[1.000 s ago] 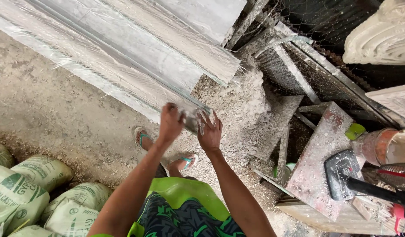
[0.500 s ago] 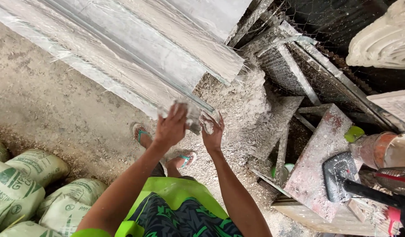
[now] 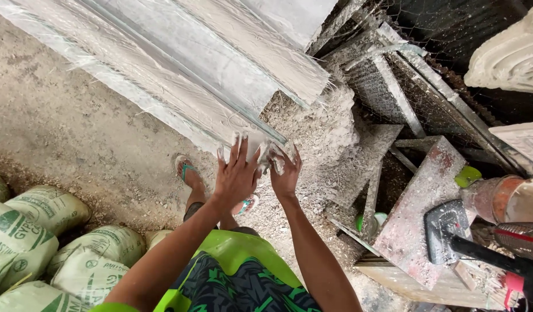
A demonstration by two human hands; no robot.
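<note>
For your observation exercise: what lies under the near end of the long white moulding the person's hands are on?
Under the long white moulding show dusty ground, pale rubble and a sandalled foot. Both hands cover its very end.

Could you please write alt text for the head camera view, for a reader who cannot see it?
Seen from above, a person's left hand and right hand, both smeared white, press on the near end of a long white plaster moulding above a dusty floor. Green-printed sacks lie at lower left; a plaster-crusted bucket stands at right.
</note>
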